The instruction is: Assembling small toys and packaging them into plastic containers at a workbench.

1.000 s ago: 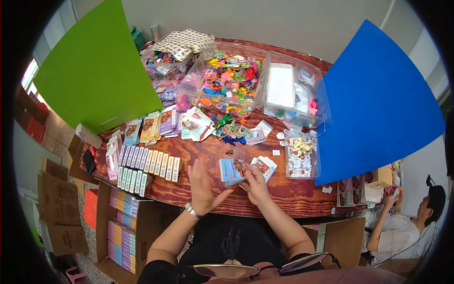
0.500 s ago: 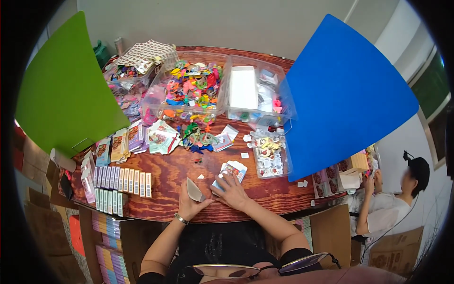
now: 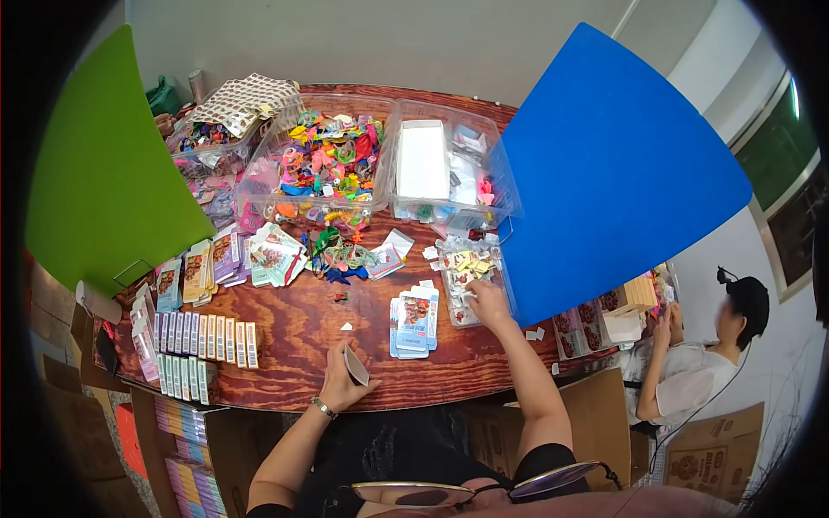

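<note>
The left hand (image 3: 340, 385) grips a carton (image 3: 355, 366) at six o'clock on the tabletop (image 3: 294, 345): likely light, crushable, best held by its walls. I can't see whether the right hand (image 3: 490, 306), at the tray (image 3: 505, 285), holds anything.

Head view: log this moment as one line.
left hand: holds open carton | right hand: at small clear tray | flat cartons: piled between hands

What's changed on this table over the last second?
The left hand, empty a second ago, now holds an opened carton. The right hand has let go of the flat blue carton it held and moved forward and right to the clear tray. The rows of small boxes and the blue panel stayed put.
</note>
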Demonstrator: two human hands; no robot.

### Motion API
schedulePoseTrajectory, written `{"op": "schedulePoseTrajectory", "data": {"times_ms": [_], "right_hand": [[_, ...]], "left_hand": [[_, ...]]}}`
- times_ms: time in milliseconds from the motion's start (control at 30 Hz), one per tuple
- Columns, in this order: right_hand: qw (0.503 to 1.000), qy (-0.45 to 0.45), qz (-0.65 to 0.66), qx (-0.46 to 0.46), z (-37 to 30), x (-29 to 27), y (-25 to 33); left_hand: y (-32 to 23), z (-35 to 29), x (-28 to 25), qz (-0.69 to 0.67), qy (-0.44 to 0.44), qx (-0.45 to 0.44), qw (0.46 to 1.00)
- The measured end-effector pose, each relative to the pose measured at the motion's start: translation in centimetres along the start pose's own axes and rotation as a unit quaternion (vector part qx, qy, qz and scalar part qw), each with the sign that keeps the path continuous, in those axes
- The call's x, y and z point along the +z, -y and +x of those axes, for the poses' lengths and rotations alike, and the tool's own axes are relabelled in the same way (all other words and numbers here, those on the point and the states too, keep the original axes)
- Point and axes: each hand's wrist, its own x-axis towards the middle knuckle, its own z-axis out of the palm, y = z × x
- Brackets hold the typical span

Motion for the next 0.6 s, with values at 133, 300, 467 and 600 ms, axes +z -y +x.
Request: {"op": "schedulePoseTrajectory", "data": {"times_ms": [133, 300, 467, 600], "right_hand": [[0.986, 0.114, -0.105, 0.054, 0.9, 0.6, -0.4], [0.980, 0.141, -0.110, 0.093, 1.3, 0.5, -0.9], [0.981, 0.130, -0.077, 0.123, 1.5, -0.5, -2.4], [0.984, 0.121, -0.095, 0.092, 1.1, -1.2, -2.1]], "left_hand": [[0.3, 0.0, 0.2, 0.027, 0.010, 0.048, 0.998], [-0.2, -0.3, -0.1, 0.021, 0.008, 0.021, 1.000], [-0.1, -0.3, 0.1, 0.011, -0.005, -0.045, 0.999], [-0.1, 0.1, 0.2, 0.005, -0.026, -0.044, 0.999]]}}
